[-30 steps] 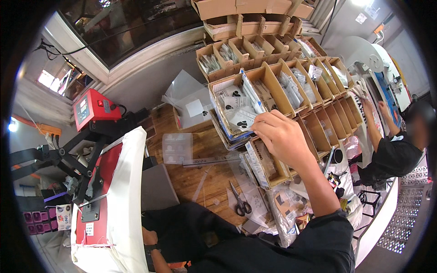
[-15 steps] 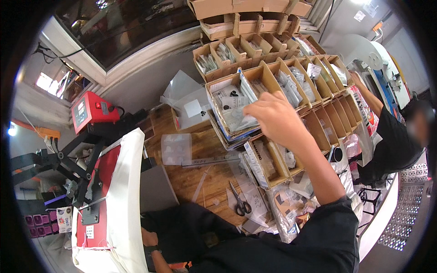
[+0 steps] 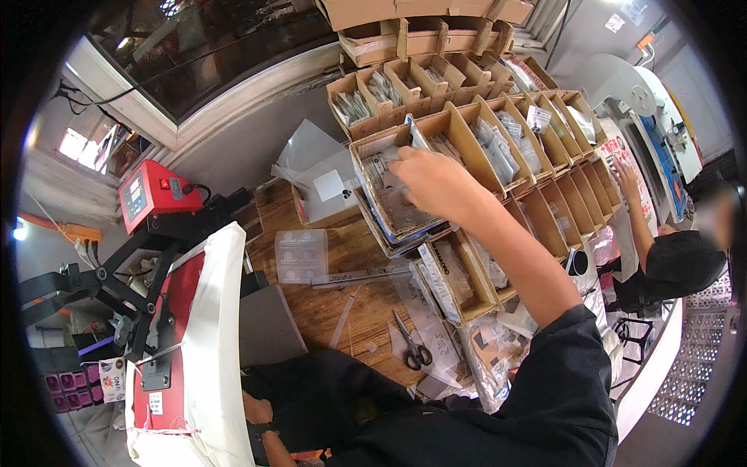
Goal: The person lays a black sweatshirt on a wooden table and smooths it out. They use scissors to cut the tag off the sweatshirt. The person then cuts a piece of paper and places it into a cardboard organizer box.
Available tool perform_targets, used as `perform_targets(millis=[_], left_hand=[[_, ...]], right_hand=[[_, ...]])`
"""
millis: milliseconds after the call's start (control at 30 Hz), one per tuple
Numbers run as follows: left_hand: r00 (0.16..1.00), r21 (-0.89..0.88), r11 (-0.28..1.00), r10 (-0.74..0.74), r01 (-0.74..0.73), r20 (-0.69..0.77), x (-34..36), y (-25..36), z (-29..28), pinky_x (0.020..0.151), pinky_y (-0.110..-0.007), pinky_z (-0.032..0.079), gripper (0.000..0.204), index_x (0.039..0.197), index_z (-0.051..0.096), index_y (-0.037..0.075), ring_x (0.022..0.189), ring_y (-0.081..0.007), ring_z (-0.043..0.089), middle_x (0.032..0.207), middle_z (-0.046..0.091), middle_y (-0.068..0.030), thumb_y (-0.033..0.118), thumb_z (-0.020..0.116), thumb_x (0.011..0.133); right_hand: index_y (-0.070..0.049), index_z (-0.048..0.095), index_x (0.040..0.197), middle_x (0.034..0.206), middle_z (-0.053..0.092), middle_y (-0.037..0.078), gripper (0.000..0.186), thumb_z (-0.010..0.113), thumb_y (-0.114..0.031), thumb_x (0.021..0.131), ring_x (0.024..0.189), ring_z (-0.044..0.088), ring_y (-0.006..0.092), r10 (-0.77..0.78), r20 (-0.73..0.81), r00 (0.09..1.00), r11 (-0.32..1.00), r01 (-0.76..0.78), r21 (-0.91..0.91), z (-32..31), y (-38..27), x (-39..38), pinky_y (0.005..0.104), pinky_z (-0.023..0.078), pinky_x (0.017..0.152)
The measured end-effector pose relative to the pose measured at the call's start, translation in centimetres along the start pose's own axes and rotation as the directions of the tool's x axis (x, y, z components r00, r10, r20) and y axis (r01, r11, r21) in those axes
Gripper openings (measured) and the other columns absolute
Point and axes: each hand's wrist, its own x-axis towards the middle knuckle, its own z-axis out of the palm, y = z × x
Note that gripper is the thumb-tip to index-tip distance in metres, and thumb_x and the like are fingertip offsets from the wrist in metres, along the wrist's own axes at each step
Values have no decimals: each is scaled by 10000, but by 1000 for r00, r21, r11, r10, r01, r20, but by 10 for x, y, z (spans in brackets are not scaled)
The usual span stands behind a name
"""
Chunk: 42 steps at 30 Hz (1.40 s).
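My right hand (image 3: 432, 180) reaches over the open front-left cardboard bin (image 3: 410, 233). Its fingers are bent down and drawn together above the bin's contents, and whatever lies between the fingertips cannot be made out. Under and beside them are clear printed film sheets (image 3: 395, 208). My left hand (image 3: 257, 408), with a dark band at the wrist, rests low against the edge of the white-covered pad (image 3: 214, 327) of a heat press. That hand's fingers are mostly hidden behind the pad.
A red heat press control box (image 3: 158, 194) stands left. Divided cardboard boxes (image 3: 478, 117) holding packets fill the back and right. Black scissors (image 3: 416, 354), a steel ruler (image 3: 360, 276) and a clear printed sheet (image 3: 302, 255) lie on the wooden table. A co-worker's arm (image 3: 640, 218) extends at right.
My right hand has moved left and slightly farther over the bin, covering the printed film there. The co-worker's arm has come down and nearer. My left hand stays put.
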Motion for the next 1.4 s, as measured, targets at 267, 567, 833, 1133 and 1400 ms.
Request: perform_targets(millis=[267, 567, 833, 1133, 1400], left_hand=[[999, 13, 1000, -25, 25, 26, 0, 1, 0, 951, -514, 418, 846, 1379, 390, 140, 1080, -439, 501, 1134, 471, -211, -147, 595, 610], [999, 9, 1000, -5, 5, 54, 8, 6, -6, 965, -503, 425, 837, 1380, 400, 147, 1086, -434, 508, 1136, 483, -212, -145, 606, 623], [995, 39, 999, -37, 33, 94, 6, -4, 0, 939, -512, 435, 841, 1385, 395, 156, 1071, -431, 513, 1148, 471, -200, -142, 611, 630], [997, 66, 998, -21, 17, 69, 2, -2, 2, 902, -509, 440, 874, 1390, 382, 157, 1031, -431, 512, 1129, 467, -200, -142, 605, 599], [997, 68, 998, -17, 12, 78, 8, -4, 0, 911, -512, 437, 877, 1399, 374, 151, 1033, -438, 514, 1119, 470, -207, -136, 601, 602]], right_hand=[[-9, 675, 914, 977, 625, 161, 144, 573, -102, 874, 971, 618, 368, -94, -6, 996, 971, 93, 220, -30, -23, -52, 458, 516, 827], [0, 655, 872, 932, 678, 200, 132, 547, -73, 851, 898, 662, 390, 6, -39, 999, 980, 2, 197, -17, -12, -24, 469, 538, 763], [11, 685, 812, 961, 687, 197, 88, 626, -44, 778, 834, 703, 362, 90, -39, 995, 996, -90, -5, 18, -3, 12, 446, 573, 685], [39, 692, 841, 967, 666, 213, 174, 634, -120, 799, 858, 686, 376, -25, 115, 993, 1000, 26, -6, -17, -10, -33, 439, 562, 744], [23, 661, 981, 1027, 608, 193, 186, 635, -77, 826, 1015, 611, 351, -16, 41, 999, 1000, 15, 11, -11, -5, 0, 429, 518, 861]])
